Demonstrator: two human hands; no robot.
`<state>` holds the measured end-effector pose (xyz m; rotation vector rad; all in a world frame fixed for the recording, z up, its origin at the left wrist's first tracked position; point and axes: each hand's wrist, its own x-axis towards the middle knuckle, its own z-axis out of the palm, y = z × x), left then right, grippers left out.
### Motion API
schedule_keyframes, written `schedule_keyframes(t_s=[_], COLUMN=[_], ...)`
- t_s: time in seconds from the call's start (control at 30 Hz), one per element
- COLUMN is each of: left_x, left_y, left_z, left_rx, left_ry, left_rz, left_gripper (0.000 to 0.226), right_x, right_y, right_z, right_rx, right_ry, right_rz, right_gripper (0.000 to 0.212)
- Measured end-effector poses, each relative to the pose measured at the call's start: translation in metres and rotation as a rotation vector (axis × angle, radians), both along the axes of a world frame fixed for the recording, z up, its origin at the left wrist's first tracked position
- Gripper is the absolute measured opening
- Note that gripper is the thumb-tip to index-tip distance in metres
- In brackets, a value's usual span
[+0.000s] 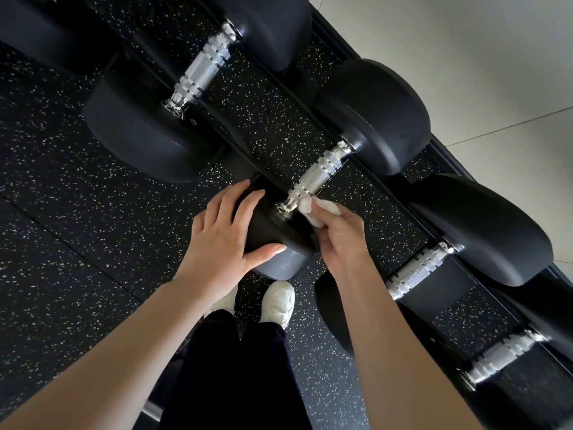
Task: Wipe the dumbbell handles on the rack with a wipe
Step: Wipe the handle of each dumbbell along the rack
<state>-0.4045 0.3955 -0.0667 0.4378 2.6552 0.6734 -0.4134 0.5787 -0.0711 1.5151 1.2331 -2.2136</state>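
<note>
Several black dumbbells lie side by side on a black rack (pixel 335 41) that runs diagonally across the view. The middle dumbbell has a knurled chrome handle (pixel 319 173). My right hand (pixel 338 240) pinches a crumpled white wipe (pixel 316 209) against the near end of that handle, by the collar. My left hand (pixel 223 234) rests on the dumbbell's near black head (pixel 273 231), fingers spread over its top and thumb along its front. Other chrome handles show at the upper left (pixel 201 69), lower right (pixel 417 270) and far lower right (pixel 502 355).
Black rubber flooring with white speckles (pixel 77 197) lies below the rack. Pale tiled floor (pixel 480 57) fills the upper right behind it. My white shoes (pixel 279 301) and dark trousers stand close to the rack's front edge.
</note>
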Motion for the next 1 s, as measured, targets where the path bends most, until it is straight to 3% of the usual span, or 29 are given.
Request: schedule_keyframes(t_s=[0.23, 0.6, 1.0], left_x=[0.001, 0.001, 0.001], left_y=[0.001, 0.0, 0.001], left_z=[0.001, 0.0, 0.002], left_rx=[0.008, -0.008, 0.003], left_ry=[0.008, 0.007, 0.012], left_rz=[0.018, 0.0, 0.006], left_gripper=[0.078, 0.076, 0.077], right_x=[-0.001, 0.005, -0.018], right_y=[0.0, 0.0, 0.019], right_z=[-0.001, -0.003, 0.003], right_rx=[-0.014, 0.055, -0.018], right_ry=[0.083, 0.063, 0.145], right_rz=[-0.026, 0.157, -0.199], right_gripper=[0.011, 0.022, 0.019])
